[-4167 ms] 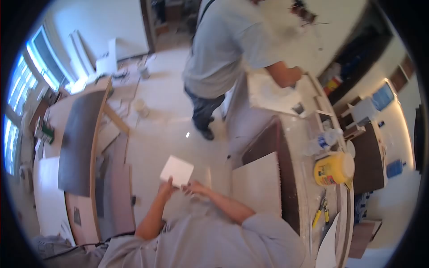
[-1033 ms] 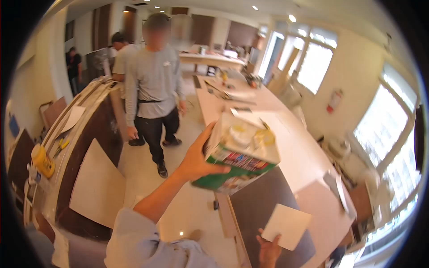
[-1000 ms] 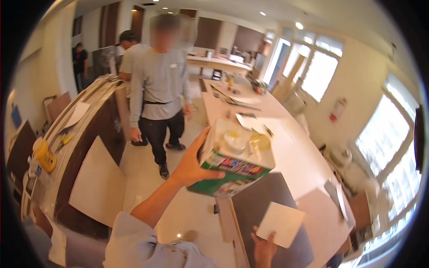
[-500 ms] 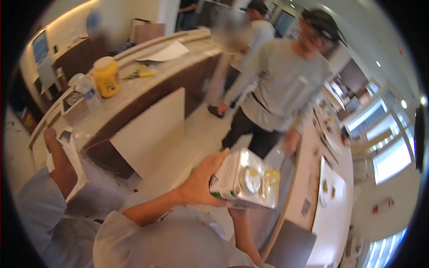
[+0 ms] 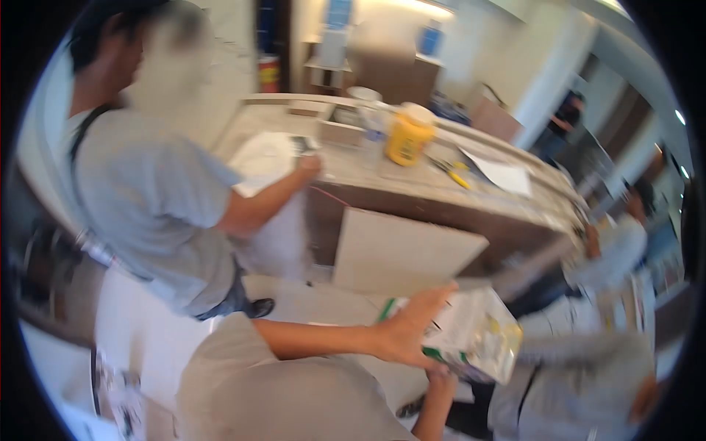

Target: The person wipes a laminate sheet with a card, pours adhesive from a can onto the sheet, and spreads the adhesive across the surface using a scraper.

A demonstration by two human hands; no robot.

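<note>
the left hand [image 5: 404,334] has its grip wrapped round a white and green box-shaped metal can [image 5: 474,323], pressing on its sides; the can is held up in front of the person, tilted, its yellowish end turned to the right. the right hand [image 5: 441,382] is just below the can, partly hidden by it; i cannot tell whether its grip is spread or closed, or whether it touches the can.

close by on the right is a person in a grey shirt [image 5: 570,389], cut off by the picture's edge. beyond the hands, a flat off-white panel [image 5: 404,253] leans against the dark brown front of a long curved table with a beige top [image 5: 353,173]. on the table stand a yellow plastic jar with a white lid [image 5: 410,140] and, just beside it, a clear plastic bottle [image 5: 373,136]; to the jar's right lie yellow-handled pliers [image 5: 454,175] and a white curved sheet [image 5: 500,173]. on the left a co-worker in a grey shirt [image 5: 158,195] reaches a hand [image 5: 310,169] over the table, by a white patch of material [image 5: 261,156]; what that hand holds is too blurred to tell.
</note>
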